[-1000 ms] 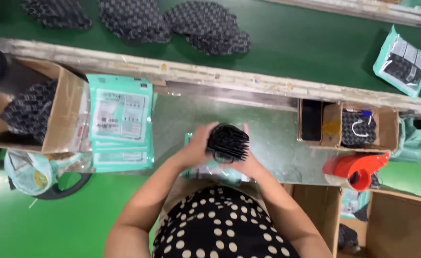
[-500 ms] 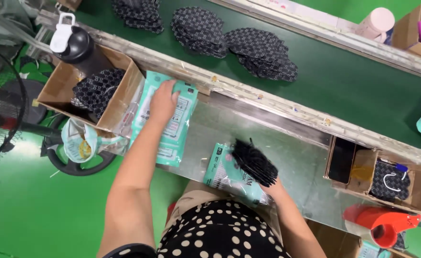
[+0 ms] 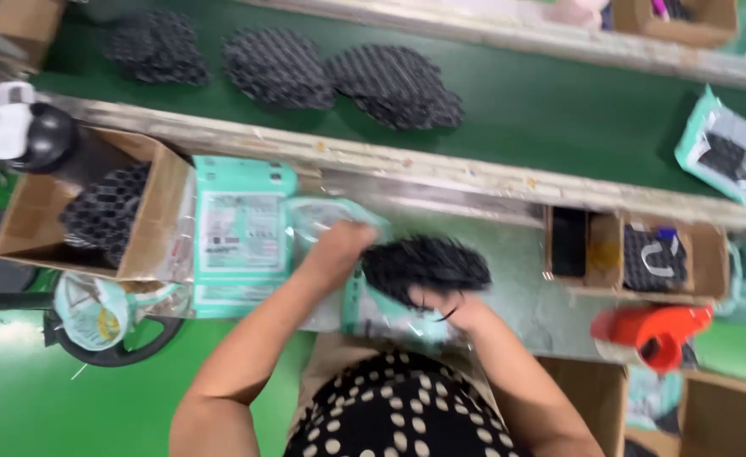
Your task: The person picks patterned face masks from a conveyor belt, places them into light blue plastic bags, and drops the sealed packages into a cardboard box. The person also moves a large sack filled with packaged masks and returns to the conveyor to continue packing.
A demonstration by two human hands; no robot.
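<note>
Nearest the camera: black garment with white dots (image 3: 398,415), both forearms reaching away from it over the grey metal surface (image 3: 517,279).

Right hand (image 3: 453,309) closed on the lower edge of a black bristly spiked pad (image 3: 428,264); the pad sits over a clear-and-teal plastic packaging bag (image 3: 373,315) lying on the surface. Left hand (image 3: 339,245) curled on the bag's open upper end, just left of the pad. Fine finger positions blurred.

Left of the hands: flat stack of teal printed bags (image 3: 237,233). Beyond it, an open brown cardboard box (image 3: 148,233) holding more black pads. Right side: a small divided cardboard tray (image 3: 610,254) with dark items; a red tape dispenser (image 3: 652,330) just in front of it.

Bare surface shows between the pad and the tray. Far edge: a pale worn rail (image 3: 440,165), then a green conveyor belt (image 3: 559,110) carrying three black pad heaps (image 3: 394,85) and one filled teal bag (image 3: 724,152).
</note>
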